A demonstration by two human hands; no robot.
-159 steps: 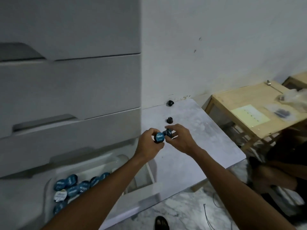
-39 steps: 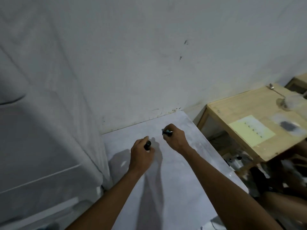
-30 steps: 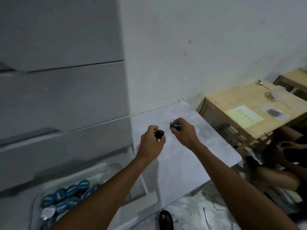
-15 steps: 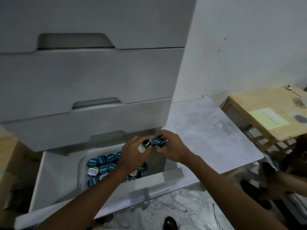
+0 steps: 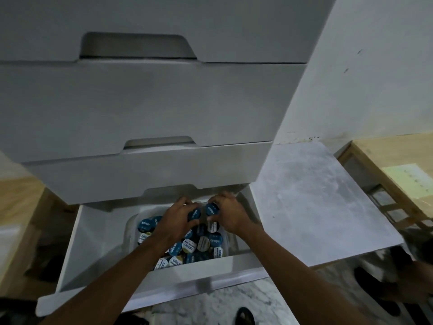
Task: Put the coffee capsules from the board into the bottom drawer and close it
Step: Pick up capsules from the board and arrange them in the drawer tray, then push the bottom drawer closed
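Observation:
The bottom drawer (image 5: 178, 281) of a white cabinet stands pulled out. Inside it a clear tub (image 5: 131, 231) holds several blue-lidded coffee capsules (image 5: 187, 246). Both hands are over the back of the tub. My left hand (image 5: 174, 219) grips one blue capsule (image 5: 194, 214). My right hand (image 5: 228, 215) grips another blue capsule (image 5: 212, 209) right beside it. The grey marble board (image 5: 314, 198) to the right of the cabinet shows no capsules.
Closed drawers (image 5: 145, 106) of the cabinet rise above the open one. A wooden table (image 5: 398, 165) with a yellow sheet stands at the right, another wooden surface (image 5: 18, 198) at the left. A dark shoe (image 5: 244, 316) rests on the marble floor below the drawer front.
Both hands carried a capsule each from the board leftward and down into the open bottom drawer, now low over the tub. The view swung left onto the cabinet.

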